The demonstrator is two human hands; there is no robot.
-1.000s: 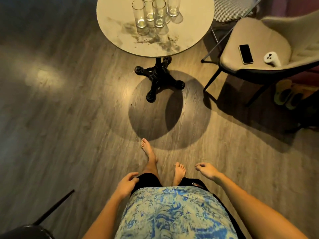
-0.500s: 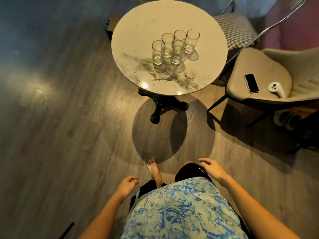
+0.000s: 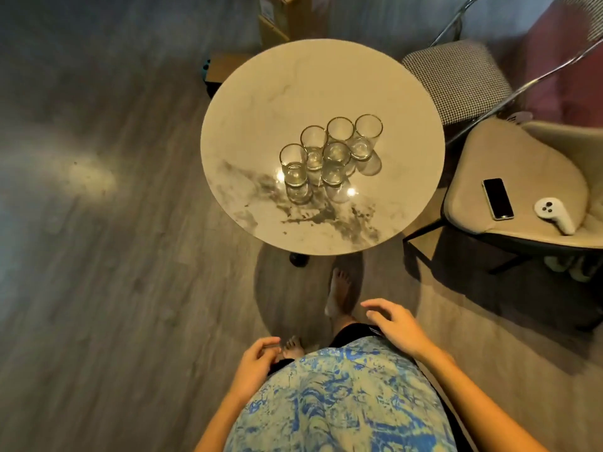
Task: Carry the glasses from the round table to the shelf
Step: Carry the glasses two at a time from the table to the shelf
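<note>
Several clear glasses (image 3: 329, 154) stand clustered near the middle of a round marble table (image 3: 261, 102), directly ahead of me. My left hand (image 3: 254, 360) hangs low by my waist with loosely curled fingers, holding nothing. My right hand (image 3: 394, 324) is raised a little higher in front of my hip, fingers relaxed and spread, also holding nothing. Both hands are well short of the table's near edge. No shelf is in view.
A beige chair (image 3: 528, 177) at the right carries a phone (image 3: 497, 199) and a white controller (image 3: 554, 213). A checked-seat chair (image 3: 456, 76) stands behind the table at the right. Cardboard boxes (image 3: 280, 14) sit beyond it. Wooden floor (image 3: 98, 256) stretches left.
I have walked up to the table, so it and the glasses now lie much closer. My right hand has lifted slightly forward; the left hand stays low.
</note>
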